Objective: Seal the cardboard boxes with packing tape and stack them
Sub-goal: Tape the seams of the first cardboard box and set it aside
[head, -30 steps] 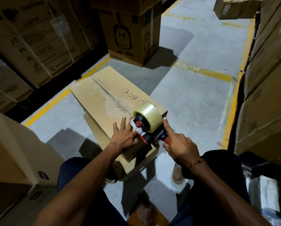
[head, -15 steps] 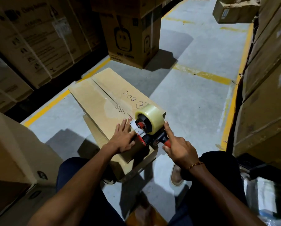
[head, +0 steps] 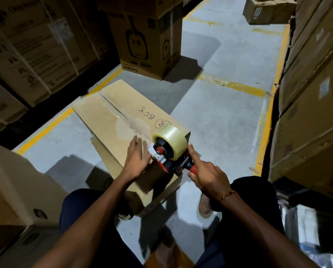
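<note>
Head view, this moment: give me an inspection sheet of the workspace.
Surface: grey concrete floor with yellow lines.
Job's things: cardboard box marked "BOX 8", centre seam untaped ahead of the tape dispenser at its near end.
Clutter: nothing seen.
Grippers: left hand flat on the box; right hand grips the dispenser's red handle.
Cables: nothing seen.
Surroundings: printed carton ahead, stacked cartons on both sides.

The plain tan flat cardboard box (head: 111, 120) bears dark handwritten "BOX" and a circled 8, the red-and-black handheld tape dispenser (head: 171, 163) carries a pale yellowish translucent tape roll (head: 174, 139), and yellow painted lines (head: 231, 85) stripe the grey concrete floor (head: 219, 120).
</note>
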Available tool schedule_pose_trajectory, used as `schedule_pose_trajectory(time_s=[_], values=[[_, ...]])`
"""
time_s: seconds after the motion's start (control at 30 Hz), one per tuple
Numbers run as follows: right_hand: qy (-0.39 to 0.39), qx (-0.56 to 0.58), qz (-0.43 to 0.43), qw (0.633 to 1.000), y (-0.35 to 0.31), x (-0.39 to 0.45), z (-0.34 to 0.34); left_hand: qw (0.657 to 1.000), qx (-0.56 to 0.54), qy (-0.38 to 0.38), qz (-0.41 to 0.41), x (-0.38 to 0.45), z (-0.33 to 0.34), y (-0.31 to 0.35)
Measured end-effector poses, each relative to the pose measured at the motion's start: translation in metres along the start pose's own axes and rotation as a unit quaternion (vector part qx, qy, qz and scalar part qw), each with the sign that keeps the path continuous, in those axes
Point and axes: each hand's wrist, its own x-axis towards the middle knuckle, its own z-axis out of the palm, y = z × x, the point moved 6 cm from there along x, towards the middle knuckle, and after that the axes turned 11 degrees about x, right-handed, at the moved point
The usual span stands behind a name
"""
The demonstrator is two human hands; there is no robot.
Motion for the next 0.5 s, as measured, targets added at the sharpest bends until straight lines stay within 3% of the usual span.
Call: schedule_pose_trajectory(time_s=[0.1, 0.17, 0.3, 0.5], values=[[0.004, -0.003, 0.0, 1.0, 0.001, -0.002, 0.002, 0.973, -0.211, -0.026, -0.088, 0.013, -0.037, 0.027], [0.001, -0.014, -0.002, 1.0, -0.003, -0.002, 0.001, 0.953, -0.267, -0.102, -0.098, 0.014, -0.057, 0.056], [-0.005, -0.022, -0.002, 1.0, -0.008, -0.001, -0.002, 0.949, -0.158, -0.269, -0.033, 0.012, -0.061, 0.103], [-0.014, -0.047, -0.001, 0.999, -0.012, 0.003, -0.003, 0.946, -0.129, -0.295, -0.033, 0.033, -0.048, 0.095]])
